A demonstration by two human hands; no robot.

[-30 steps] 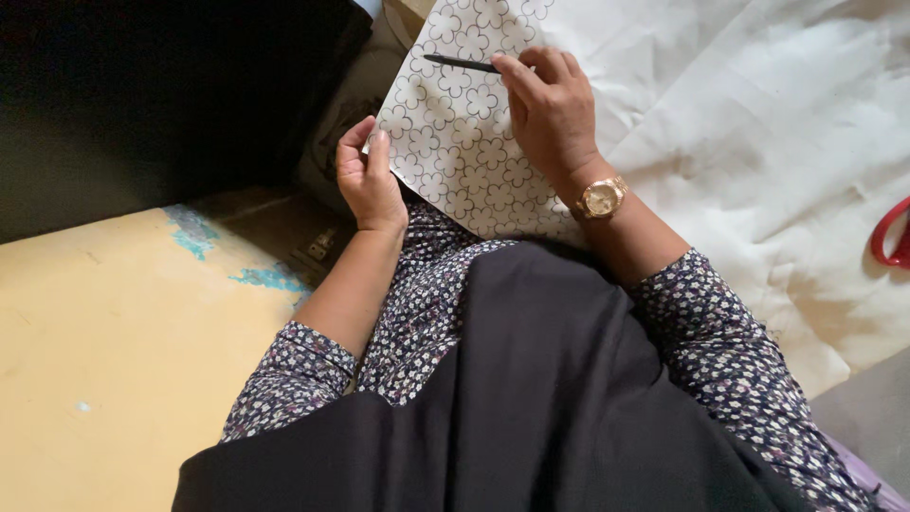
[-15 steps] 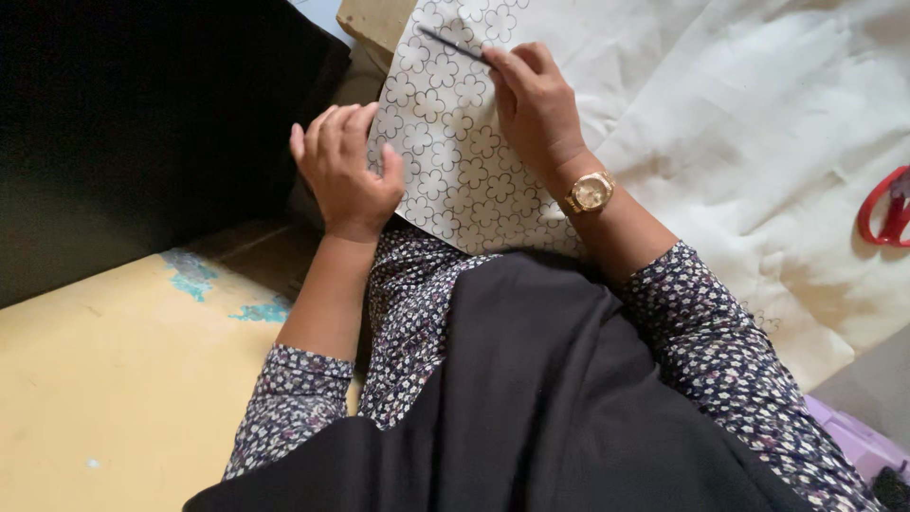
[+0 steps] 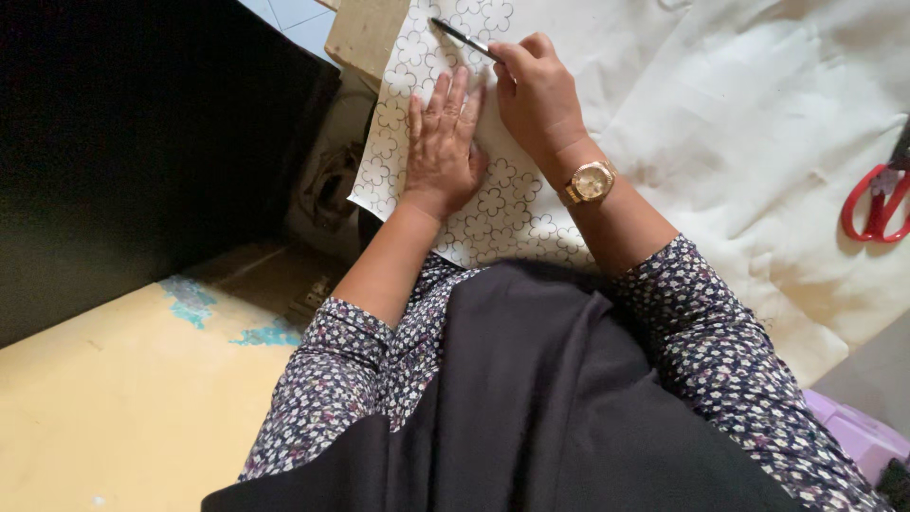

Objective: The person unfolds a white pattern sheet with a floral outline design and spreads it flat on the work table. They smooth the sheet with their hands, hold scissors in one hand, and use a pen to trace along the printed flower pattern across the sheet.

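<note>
Left hand (image 3: 442,142) flat, open, pressing flower-patterned paper (image 3: 493,204); right hand (image 3: 536,90) pinching dark pen (image 3: 462,38) over it; red scissors (image 3: 877,204) well apart.

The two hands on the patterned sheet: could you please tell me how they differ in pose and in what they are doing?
The left hand lies flat, fingers spread, pressing on the flower-patterned sheet; the right hand is curled around a dark pen. The left hand holds nothing, while the right grips the pen with its tip over the sheet. The right wrist wears a gold watch; the left wrist is bare. Both rest on the same sheet, side by side, and both arms wear floral sleeves.
</note>
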